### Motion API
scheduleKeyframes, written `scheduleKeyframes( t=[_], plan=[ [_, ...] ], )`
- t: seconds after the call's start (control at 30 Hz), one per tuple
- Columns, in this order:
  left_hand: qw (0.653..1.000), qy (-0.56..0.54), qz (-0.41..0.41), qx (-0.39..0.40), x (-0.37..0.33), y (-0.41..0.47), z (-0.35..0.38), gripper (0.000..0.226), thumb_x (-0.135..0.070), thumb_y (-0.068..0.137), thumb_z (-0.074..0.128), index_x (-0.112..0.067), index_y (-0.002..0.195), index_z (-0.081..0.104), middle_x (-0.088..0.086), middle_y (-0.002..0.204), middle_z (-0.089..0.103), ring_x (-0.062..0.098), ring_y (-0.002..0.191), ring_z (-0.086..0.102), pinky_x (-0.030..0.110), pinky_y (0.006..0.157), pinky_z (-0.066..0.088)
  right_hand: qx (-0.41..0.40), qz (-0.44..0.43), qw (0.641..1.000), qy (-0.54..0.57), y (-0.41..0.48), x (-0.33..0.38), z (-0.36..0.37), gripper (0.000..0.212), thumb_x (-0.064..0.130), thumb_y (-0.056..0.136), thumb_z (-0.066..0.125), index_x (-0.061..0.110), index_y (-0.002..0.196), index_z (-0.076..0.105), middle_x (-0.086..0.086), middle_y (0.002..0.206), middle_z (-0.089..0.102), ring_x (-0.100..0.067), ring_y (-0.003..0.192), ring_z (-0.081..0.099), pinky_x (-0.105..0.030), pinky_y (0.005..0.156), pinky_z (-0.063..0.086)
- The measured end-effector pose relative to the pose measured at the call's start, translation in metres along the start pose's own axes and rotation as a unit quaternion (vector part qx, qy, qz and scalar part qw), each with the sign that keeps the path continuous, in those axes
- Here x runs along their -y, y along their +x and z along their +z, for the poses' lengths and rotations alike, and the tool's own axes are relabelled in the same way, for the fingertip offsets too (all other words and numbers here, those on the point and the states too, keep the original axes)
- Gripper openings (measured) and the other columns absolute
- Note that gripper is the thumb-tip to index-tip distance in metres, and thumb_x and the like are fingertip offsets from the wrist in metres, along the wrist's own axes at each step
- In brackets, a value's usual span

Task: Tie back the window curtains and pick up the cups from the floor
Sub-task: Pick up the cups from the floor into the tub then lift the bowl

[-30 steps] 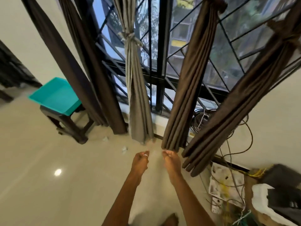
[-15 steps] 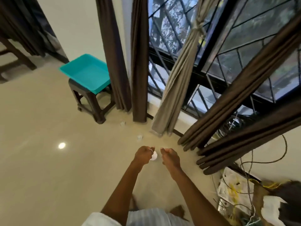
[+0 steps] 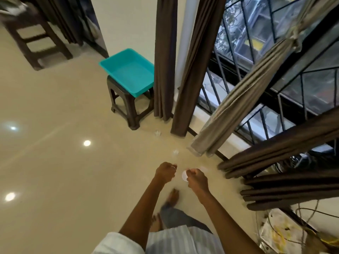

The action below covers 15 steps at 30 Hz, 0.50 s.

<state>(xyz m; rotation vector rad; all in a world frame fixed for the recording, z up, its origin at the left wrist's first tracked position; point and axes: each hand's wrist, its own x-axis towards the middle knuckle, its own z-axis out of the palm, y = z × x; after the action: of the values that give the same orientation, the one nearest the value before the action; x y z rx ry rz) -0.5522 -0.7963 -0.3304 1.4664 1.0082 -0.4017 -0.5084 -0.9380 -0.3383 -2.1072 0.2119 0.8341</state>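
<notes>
1. Our left forearm and right forearm, both bare, reach forward and down from the bottom edge, drawing closer together toward the hands.
2. Our left hand shows its back, with the fingers curled under and a thin ring on one finger. We cannot tell whether it holds anything.
3. Our right hand is just beside the left, not touching it. Its curled fingers pinch a small white cup between the two hands.
4. A pale sleeve covers our left upper arm.
</notes>
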Motion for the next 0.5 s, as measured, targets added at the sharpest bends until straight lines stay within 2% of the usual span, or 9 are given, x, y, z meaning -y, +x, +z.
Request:
scheduleKeyframes(
  t=[0.07,0.1,0.17,0.2,0.27,0.33,0.43,0.5],
  plan=[
    [1.0,0.002,0.004,-0.007,-0.013,0.01,-0.011,0.03,-0.021,0.098,0.052,-0.005,0.12,0.063,0.015,0.116,0.07,0.026,0.092,0.066,0.042,0.089,0.056,0.014,0.01,1.0,-0.022,0.022,0.012,0.003,0.021,0.031,0.101,0.055,0.011,0.105,0.062,-0.007,0.101,0.065,-0.027,0.097,0.066,-0.041,0.091,0.057],
    [1.0,0.007,0.01,-0.02,-0.019,0.022,-0.018,0.029,-0.02,0.097,0.053,-0.005,0.12,0.063,0.016,0.116,0.07,0.025,0.091,0.066,0.042,0.088,0.056,0.024,0.014,0.999,-0.041,0.034,0.021,0.004,0.024,0.032,0.101,0.054,0.009,0.103,0.063,-0.008,0.1,0.066,-0.027,0.095,0.067,-0.037,0.085,0.058],
    [0.999,0.006,0.014,-0.036,-0.035,0.038,-0.031,0.028,-0.02,0.097,0.054,-0.005,0.119,0.063,0.016,0.115,0.07,0.024,0.088,0.065,0.042,0.087,0.057,0.048,0.027,0.997,-0.052,0.058,0.045,0.005,0.025,0.032,0.1,0.053,0.01,0.093,0.063,-0.011,0.097,0.068,-0.028,0.092,0.069,-0.031,0.07,0.057],
    [0.999,0.002,0.013,-0.042,-0.043,0.044,-0.037,0.027,-0.019,0.097,0.055,-0.005,0.119,0.063,0.016,0.115,0.07,0.024,0.088,0.065,0.042,0.086,0.057,0.059,0.029,0.997,-0.051,0.069,0.058,0.006,0.024,0.033,0.099,0.054,0.014,0.087,0.061,-0.011,0.097,0.067,-0.028,0.091,0.069,-0.032,0.069,0.058],
    [0.999,-0.001,0.019,-0.05,-0.06,0.059,-0.046,0.027,-0.018,0.096,0.056,-0.005,0.119,0.062,0.016,0.114,0.07,0.024,0.087,0.065,0.043,0.086,0.057,0.064,0.015,0.996,-0.065,0.091,0.089,0.004,0.025,0.035,0.096,0.053,0.021,0.075,0.055,-0.007,0.091,0.064,-0.027,0.086,0.068,-0.035,0.073,0.058],
    [0.998,-0.01,0.02,-0.06,-0.078,0.074,-0.055,0.026,-0.017,0.095,0.055,-0.007,0.119,0.061,0.015,0.113,0.07,0.024,0.086,0.065,0.041,0.082,0.057,0.063,0.0,0.996,-0.07,0.111,0.115,0.004,0.027,0.033,0.095,0.053,0.019,0.072,0.05,-0.006,0.086,0.061,-0.028,0.087,0.066,-0.037,0.078,0.055],
    [0.996,-0.032,0.03,-0.075,-0.104,0.093,-0.059,0.025,-0.013,0.095,0.055,-0.009,0.118,0.06,0.011,0.106,0.07,0.021,0.083,0.064,0.034,0.074,0.056,0.076,-0.019,0.995,-0.062,0.134,0.141,0.006,0.022,0.028,0.099,0.052,0.016,0.08,0.053,-0.006,0.089,0.058,-0.021,0.082,0.059,-0.031,0.076,0.049],
    [0.996,-0.027,0.038,-0.072,-0.118,0.104,-0.06,0.024,-0.011,0.094,0.055,-0.01,0.117,0.06,0.011,0.106,0.069,0.021,0.084,0.065,0.038,0.079,0.057,0.084,-0.018,0.994,-0.068,0.149,0.145,0.01,0.018,0.027,0.099,0.052,0.015,0.087,0.055,-0.005,0.091,0.058,-0.019,0.082,0.057,-0.033,0.078,0.05]
  ],
)
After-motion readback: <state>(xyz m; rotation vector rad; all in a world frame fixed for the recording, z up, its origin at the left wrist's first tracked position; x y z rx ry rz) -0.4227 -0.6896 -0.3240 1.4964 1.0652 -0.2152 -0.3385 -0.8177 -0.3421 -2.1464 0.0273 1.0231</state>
